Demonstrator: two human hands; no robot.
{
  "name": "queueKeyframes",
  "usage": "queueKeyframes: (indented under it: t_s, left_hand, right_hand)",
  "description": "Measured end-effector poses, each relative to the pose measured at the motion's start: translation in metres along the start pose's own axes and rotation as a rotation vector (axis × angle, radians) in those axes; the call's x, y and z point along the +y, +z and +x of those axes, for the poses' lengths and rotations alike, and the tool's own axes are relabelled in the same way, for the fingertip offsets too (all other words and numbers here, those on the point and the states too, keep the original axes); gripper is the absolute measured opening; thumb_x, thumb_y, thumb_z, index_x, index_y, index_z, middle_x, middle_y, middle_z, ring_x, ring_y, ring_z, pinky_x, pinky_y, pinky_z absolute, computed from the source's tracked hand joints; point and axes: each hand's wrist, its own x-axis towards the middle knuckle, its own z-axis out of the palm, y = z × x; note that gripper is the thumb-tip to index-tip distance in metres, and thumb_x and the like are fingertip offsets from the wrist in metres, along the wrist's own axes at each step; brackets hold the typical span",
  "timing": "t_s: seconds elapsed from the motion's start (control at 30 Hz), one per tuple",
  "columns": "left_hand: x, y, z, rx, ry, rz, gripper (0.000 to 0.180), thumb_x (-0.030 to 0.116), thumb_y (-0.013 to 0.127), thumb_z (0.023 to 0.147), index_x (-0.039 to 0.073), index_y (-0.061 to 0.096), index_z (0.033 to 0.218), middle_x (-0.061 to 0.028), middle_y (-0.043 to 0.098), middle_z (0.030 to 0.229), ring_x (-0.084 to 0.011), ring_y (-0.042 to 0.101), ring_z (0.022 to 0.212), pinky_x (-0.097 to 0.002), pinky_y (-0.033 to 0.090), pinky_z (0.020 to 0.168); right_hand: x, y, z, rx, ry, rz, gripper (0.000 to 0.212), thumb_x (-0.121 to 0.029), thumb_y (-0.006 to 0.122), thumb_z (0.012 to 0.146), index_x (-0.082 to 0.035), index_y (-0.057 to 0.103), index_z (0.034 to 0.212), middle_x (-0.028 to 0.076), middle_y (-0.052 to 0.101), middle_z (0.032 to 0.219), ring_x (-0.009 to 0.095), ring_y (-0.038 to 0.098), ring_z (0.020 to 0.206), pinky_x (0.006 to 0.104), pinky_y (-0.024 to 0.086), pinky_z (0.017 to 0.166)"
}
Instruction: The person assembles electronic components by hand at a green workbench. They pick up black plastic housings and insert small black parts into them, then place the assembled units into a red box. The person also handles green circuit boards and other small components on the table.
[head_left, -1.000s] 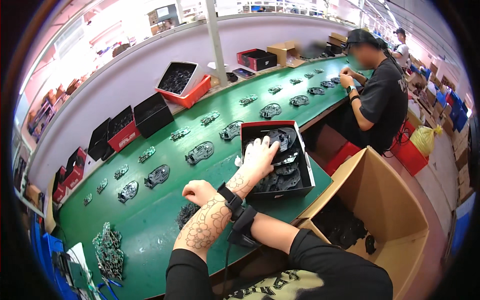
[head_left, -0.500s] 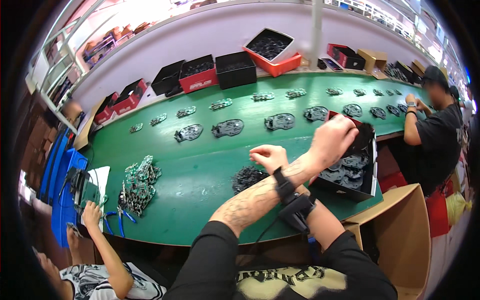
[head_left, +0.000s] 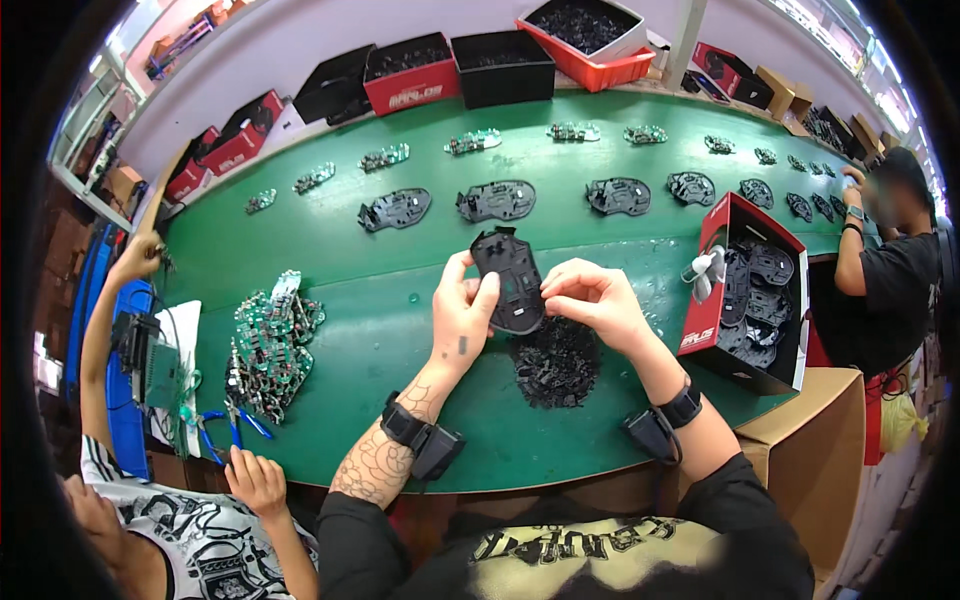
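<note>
My left hand [head_left: 466,310] holds a black plastic mouse base [head_left: 516,285] upright, its inner side facing me, thumb on its left edge. At the base's right edge, my right hand [head_left: 598,305] is closed in a pinch of thumb and forefinger; whatever is between the fingertips is too small to make out. Directly beneath lies a heap of small black plastic parts [head_left: 556,368] on the green table. To the right stands a red and black box [head_left: 706,290] with several mouse bases [head_left: 765,275] inside.
Mouse bases [head_left: 497,201] and circuit boards [head_left: 473,141] form two rows across the table [head_left: 400,290]. Left are a pile of boards [head_left: 268,345] and blue-handled pliers [head_left: 236,428]. Part-filled boxes [head_left: 410,80] line the back. Co-workers sit left and right; a cardboard box [head_left: 815,450] stands near right.
My crossed arms have parted. The left hand came back from the box with a mouse base, and the right hand rose from the heap to its edge. The left co-worker's arm reached forward.
</note>
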Motion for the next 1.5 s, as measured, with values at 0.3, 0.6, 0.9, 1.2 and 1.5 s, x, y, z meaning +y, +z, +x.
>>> queueKeyframes:
  t_s: [0.3, 0.6, 0.9, 1.2, 1.5]
  left_hand:
    - [0.001, -0.002, 0.000, -0.089, -0.071, -0.119, 0.032, 0.019, 0.056, 0.094, 0.001, 0.046, 0.119, 0.0037, 0.055, 0.062, -0.0011, 0.043, 0.045, -0.0195, 0.032, 0.038]
    - [-0.002, -0.007, -0.001, -0.093, -0.043, -0.093, 0.031, 0.018, 0.056, 0.094, 0.001, 0.046, 0.118, 0.0037, 0.055, 0.062, -0.0010, 0.041, 0.047, -0.0206, 0.031, 0.040]
    - [-0.006, -0.006, -0.004, -0.123, 0.010, -0.084, 0.030, 0.015, 0.055, 0.095, 0.001, 0.044, 0.119, 0.0033, 0.056, 0.065, -0.0006, 0.042, 0.051, -0.0208, 0.031, 0.043]
    - [-0.004, -0.007, 0.000, -0.053, 0.007, -0.124, 0.031, 0.017, 0.051, 0.097, 0.002, 0.040, 0.121, 0.0012, 0.060, 0.070, -0.0024, 0.048, 0.050, -0.0189, 0.037, 0.043]
    - [-0.020, -0.018, 0.013, 0.141, -0.008, -0.259, 0.024, 0.020, 0.052, 0.097, 0.004, 0.044, 0.113, -0.0002, 0.061, 0.072, -0.0038, 0.049, 0.049, -0.0191, 0.038, 0.041]
  right_hand:
    - [-0.009, 0.013, -0.004, 0.050, -0.093, -0.341, 0.011, 0.005, 0.069, 0.079, -0.001, 0.068, 0.088, 0.005, 0.061, 0.097, 0.009, 0.061, 0.083, 0.0216, 0.053, 0.068]
    - [-0.006, 0.022, -0.001, 0.078, -0.114, -0.446, 0.009, 0.004, 0.069, 0.078, 0.000, 0.066, 0.086, 0.005, 0.060, 0.094, 0.009, 0.061, 0.079, 0.0209, 0.053, 0.065]
    - [-0.013, 0.031, -0.003, 0.084, -0.086, -0.525, 0.011, 0.003, 0.065, 0.081, 0.000, 0.057, 0.088, 0.006, 0.055, 0.090, 0.014, 0.062, 0.082, 0.0266, 0.056, 0.069]
    - [-0.020, 0.033, 0.000, 0.254, -0.260, -0.712, 0.020, -0.004, 0.074, 0.075, -0.003, 0.063, 0.091, 0.008, 0.061, 0.088, 0.020, 0.062, 0.080, 0.0308, 0.052, 0.070]
    - [-0.007, 0.064, -0.013, -0.101, -0.289, -1.116, 0.014, -0.018, 0.077, 0.069, -0.008, 0.067, 0.069, 0.005, 0.054, 0.076, 0.027, 0.051, 0.082, 0.0381, 0.045, 0.076]
